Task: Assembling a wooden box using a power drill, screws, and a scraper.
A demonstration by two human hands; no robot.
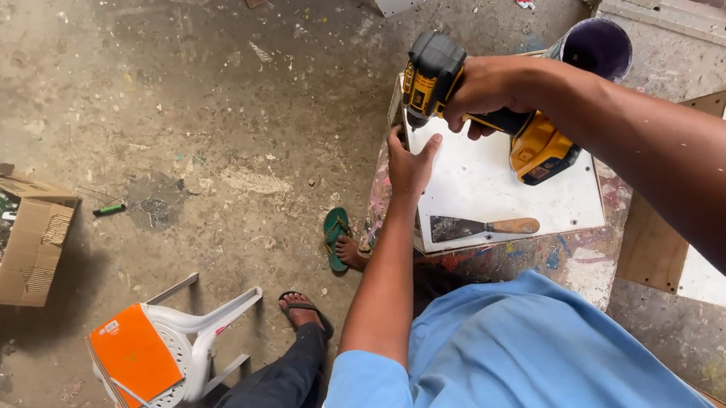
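At inspection the right hand (485, 88) was clamped around the grip of a yellow and black cordless drill (470, 108), the tool angled so its nose pointed down at the upper left corner of a white panel (506, 183); that angle appeared chosen to drive into the panel near its edge, though the bit itself was hidden behind the tool body. The left hand (409, 164) lay flat and open against the panel's left edge, at about 7 o'clock from the drill nose, fingers spread and gripping nothing, evidently to steady the board against the push of the tool. The panel rested on a paint-stained work surface (570, 258), which gave it support from below. A putty knife (482, 227) with a wooden handle lay on the panel at 6 o'clock from the drill, clear of the drilling point yet within reach. A purple bucket (598, 48) stood at 2 o'clock from the drill, off the panel. At 8 o'clock, well apart on the dusty floor (189, 114), a white plastic chair (183, 347) lay tipped over with an orange book (134, 356) on it. A cardboard box (7, 240) sat open at 9 o'clock.
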